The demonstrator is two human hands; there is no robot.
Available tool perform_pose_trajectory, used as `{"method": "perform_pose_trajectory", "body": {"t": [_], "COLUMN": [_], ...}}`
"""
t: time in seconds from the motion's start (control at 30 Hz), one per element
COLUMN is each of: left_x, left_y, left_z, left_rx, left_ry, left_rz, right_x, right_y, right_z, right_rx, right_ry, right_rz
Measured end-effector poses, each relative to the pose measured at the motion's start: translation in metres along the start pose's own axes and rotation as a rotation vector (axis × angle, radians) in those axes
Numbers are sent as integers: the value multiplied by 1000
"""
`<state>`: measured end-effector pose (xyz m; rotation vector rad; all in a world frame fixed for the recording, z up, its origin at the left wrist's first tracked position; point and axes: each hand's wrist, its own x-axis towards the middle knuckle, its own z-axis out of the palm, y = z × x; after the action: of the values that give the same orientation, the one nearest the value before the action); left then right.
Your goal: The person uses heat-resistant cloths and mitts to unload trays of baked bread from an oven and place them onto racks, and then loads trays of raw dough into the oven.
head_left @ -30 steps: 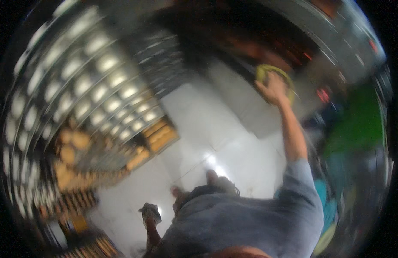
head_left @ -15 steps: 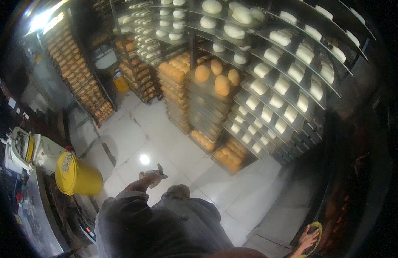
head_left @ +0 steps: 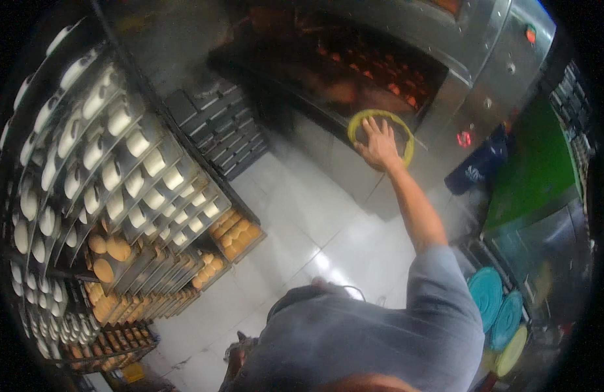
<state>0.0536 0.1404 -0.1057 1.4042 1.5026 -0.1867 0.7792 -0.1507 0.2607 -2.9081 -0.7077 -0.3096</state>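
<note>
A pale tiled floor (head_left: 315,222) reflects an overhead light. On the left stand tall racks (head_left: 106,183) of trays bearing pale dough and browned loaves. A steel oven (head_left: 445,59) with glowing interior fills the far side; a green wall (head_left: 537,170) stands right.
</note>
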Motion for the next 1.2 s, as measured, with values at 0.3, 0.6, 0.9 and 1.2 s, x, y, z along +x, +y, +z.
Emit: {"method": "perform_pose_trajectory", "body": {"t": [0.3, 0.6, 0.9, 1.2], "left_x": [43, 29, 125, 147], "left_y": [141, 157, 322, 432], "left_z": [51, 91, 173, 287], "left_rx": [109, 331, 715, 949], "left_ry": [-82, -273, -527, -776], "left_rz": [206, 293, 535, 765], "right_x": [20, 25, 21, 30], "right_y": [18, 14, -25, -20], "right_z": [25, 28, -5, 4], "right_rx": [-20, -5, -9, -23], "right_ry": [6, 20, -48, -242], "right_rz": [-22, 31, 58, 117]}}
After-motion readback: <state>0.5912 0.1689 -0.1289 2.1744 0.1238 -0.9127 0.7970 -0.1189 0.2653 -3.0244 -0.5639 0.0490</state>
